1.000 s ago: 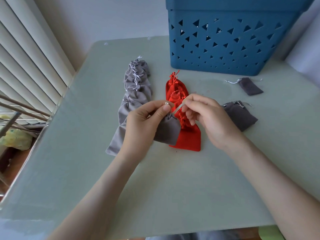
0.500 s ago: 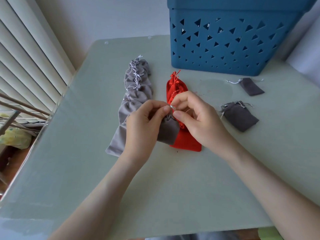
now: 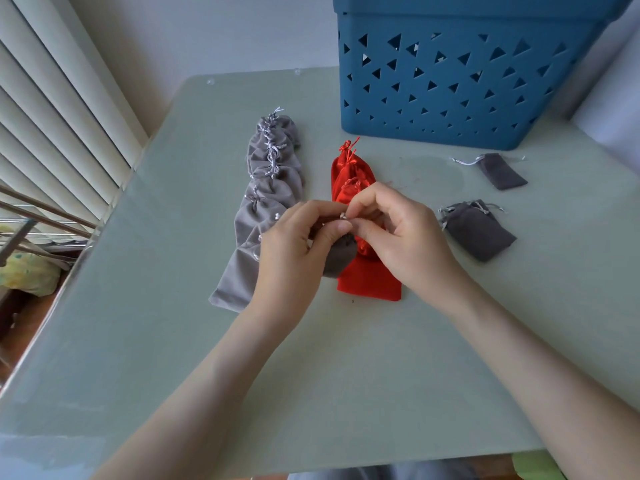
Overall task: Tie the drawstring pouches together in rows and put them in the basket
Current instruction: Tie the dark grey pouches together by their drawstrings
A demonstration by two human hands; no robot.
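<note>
Left hand (image 3: 287, 244): raised over the middle of the table, back toward the camera, forearm running in from the lower left; fingers curled, thumb and forefinger pinching the neck of a dark grey pouch (image 3: 341, 254), which hangs below the fingers. Right hand (image 3: 398, 233): just beside the left, fingertips meeting it, forearm running in from the lower right; thumb and forefinger pinching the pouch's drawstring (image 3: 343, 215) at its beaded end, other fingers curled under. Held pouch: lifted in front of the row of red pouches, its lower edge over the near red one. Blinds (image 3: 52, 116): pale vertical slats, far left, with thin metal rails below them. Table (image 3: 311, 375): pale green, smooth top with rounded corners. Row of light grey pouches (image 3: 266, 202): left of centre, tied neck to neck with pale cords, lying flat from near the left hand toward the far edge. Row of red pouches (image 3: 370, 282): just right of the grey row, apart from it, partly hidden by both hands. Second dark grey pouch (image 3: 478, 233): loose, flat, right of the right hand, cords spread. Third dark grey pouch (image 3: 500, 171): smaller, farther back, near the basket. Basket (image 3: 450, 81): blue plastic, triangular cut-outs, at the far right of the table; its inside is out of sight. Wall (image 3: 207, 29): plain, pale, behind the table.
</note>
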